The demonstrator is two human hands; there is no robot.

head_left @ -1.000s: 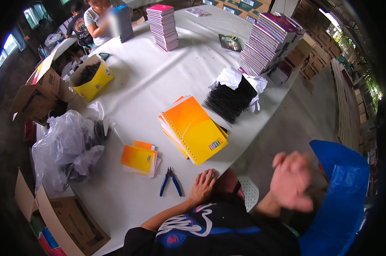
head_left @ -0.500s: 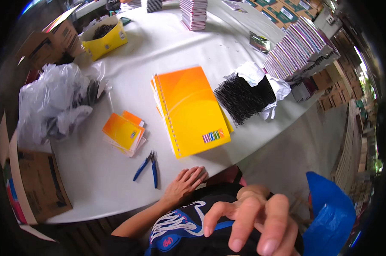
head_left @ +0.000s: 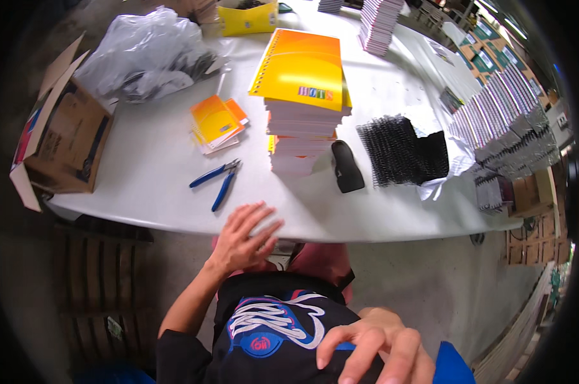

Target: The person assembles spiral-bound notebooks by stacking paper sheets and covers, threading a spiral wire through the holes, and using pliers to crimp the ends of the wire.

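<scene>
My left hand [head_left: 246, 237] hovers by the table's front edge, fingers spread and nothing in it. Close to the camera, my right hand [head_left: 382, 355] is raised before my chest; its fingers are loosely bent and apart, with no object visible between them. Blue-handled cutting pliers [head_left: 220, 182] lie just beyond the left hand, their jaws pointing away. A tall stack of paper blocks topped by an orange-yellow spiral notebook cover [head_left: 302, 64] stands mid-table. To its left is a small pile of orange cards or booklets [head_left: 216, 121]. A dark flat oblong object [head_left: 347, 168] lies right of the stack.
Black wire spirals [head_left: 398, 153] rest on white paper at the right, beside piled spiral-bound notebooks [head_left: 500, 115]. A clear plastic bag [head_left: 148, 51] and an open cardboard box [head_left: 72, 141] occupy the left. Farther back are a yellow bin [head_left: 248, 20] and another notebook stack [head_left: 379, 25].
The view has shifted, showing the stack's side and the dark oblong object. My left hand has come off the table edge and spread its fingers. My right hand stays raised near the camera.
</scene>
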